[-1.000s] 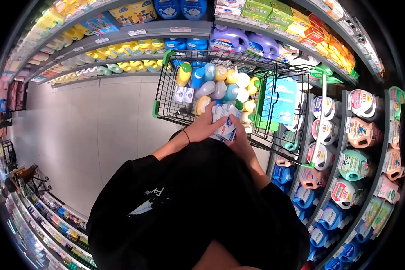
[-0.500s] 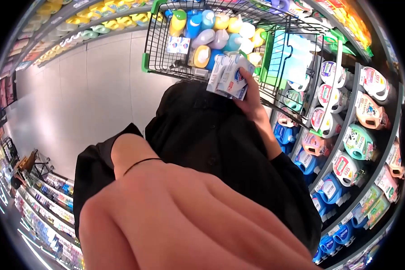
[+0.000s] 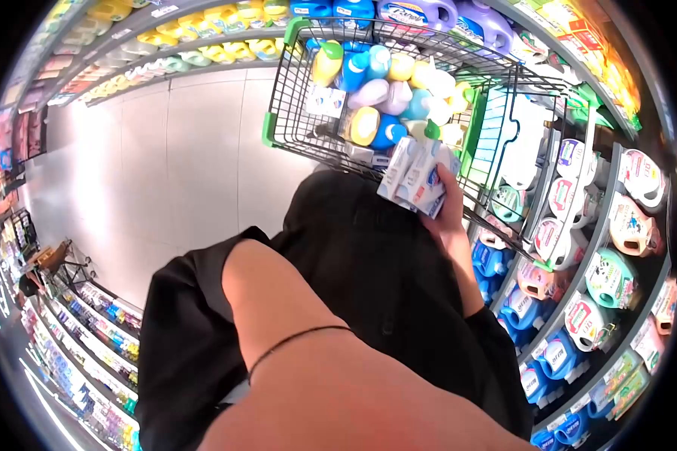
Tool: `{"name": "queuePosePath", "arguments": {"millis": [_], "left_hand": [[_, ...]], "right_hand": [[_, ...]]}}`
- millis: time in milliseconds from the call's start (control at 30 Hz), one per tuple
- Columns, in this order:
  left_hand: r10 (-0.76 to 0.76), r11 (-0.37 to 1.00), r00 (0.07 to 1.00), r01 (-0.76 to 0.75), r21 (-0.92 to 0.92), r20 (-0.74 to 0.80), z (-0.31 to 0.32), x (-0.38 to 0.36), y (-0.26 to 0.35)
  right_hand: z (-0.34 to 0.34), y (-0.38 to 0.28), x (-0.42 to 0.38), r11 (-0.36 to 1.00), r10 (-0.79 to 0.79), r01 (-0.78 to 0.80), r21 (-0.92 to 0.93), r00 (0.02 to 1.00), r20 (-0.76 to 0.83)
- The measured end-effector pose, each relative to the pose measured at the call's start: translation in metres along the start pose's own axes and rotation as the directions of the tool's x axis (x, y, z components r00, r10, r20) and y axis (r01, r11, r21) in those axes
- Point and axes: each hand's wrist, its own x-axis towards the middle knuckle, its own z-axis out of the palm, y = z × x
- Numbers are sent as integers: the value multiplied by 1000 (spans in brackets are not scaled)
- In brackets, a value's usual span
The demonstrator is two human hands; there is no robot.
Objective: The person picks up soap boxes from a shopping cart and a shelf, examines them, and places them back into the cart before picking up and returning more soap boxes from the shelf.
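Right hand (image 3: 450, 203): grasping at least two white-and-blue rectangular cartons (image 3: 420, 179). Left hand (image 3: 361, 402): grip cannot be told. Green-cornered black wire cart (image 3: 268, 129): one.

Store aisle, fisheye view, black at the edges. Pale, smooth floor (image 3: 195, 150) with thin joint lines (image 3: 239, 135) and bright glare on the left part. Grey shelves (image 3: 143, 22) along the top, yellow bottles (image 3: 262, 49) in rows, price tags (image 3: 164, 11) on the lip. More tiers at right: green jug (image 3: 611, 276), blue jugs (image 3: 560, 355), orange packs (image 3: 602, 60) up top. Lower left, stocked shelving, small goods too blurred to tell; white light strips (image 3: 49, 407) near the rim.
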Motion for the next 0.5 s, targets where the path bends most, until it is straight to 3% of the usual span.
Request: {"name": "queuePosePath", "arguments": {"millis": [33,100,500], "left_hand": [[-11,1000,1000,11,-8,1,-3,-1,0],[-41,999,999,41,-13,27,-12,-3,-4],[-46,997,999,47,-55,19,-14,-10,-4]], "right_hand": [[-4,-2,-1,996,71,-72,45,997,28],[4,0,-2,995,22,-27,99,999,47],[2,0,-3,1000,19,-19,5,1000,9]]}}
